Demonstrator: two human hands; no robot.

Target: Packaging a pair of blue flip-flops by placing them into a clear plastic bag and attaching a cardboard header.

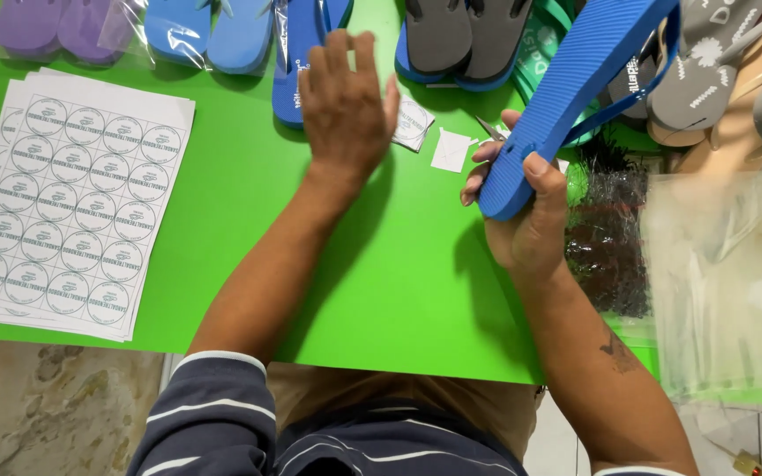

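A: Head view. Status on hands?

B: Right hand (529, 225) has its fingers clamped on the heel end of a blue sandal (575, 84), which tilts up toward 1 o'clock, off the green counter (399, 273). Small scissors (489, 130) show just beside the fingertips at 11 o'clock from the grip.

A: Left?

B: Left hand (344, 106) is flat, fingers spread apart, holding nothing. It hovers over or rests on the counter at 12 o'clock; can't tell which. It partly covers another blue sandal (297, 62).

A: Nearby items?

B: Cut labels (434, 137) lie between the two hands, the nearest one touching or just beside the left hand. Label sheets (68, 211) are stacked at 9 o'clock, well apart from both hands. Grey sandals (465, 35) at 12 o'clock, bagged purple ones (46, 25) at 10 o'clock. Clear bags (725, 273) lie at 3 o'clock, near the right wrist.
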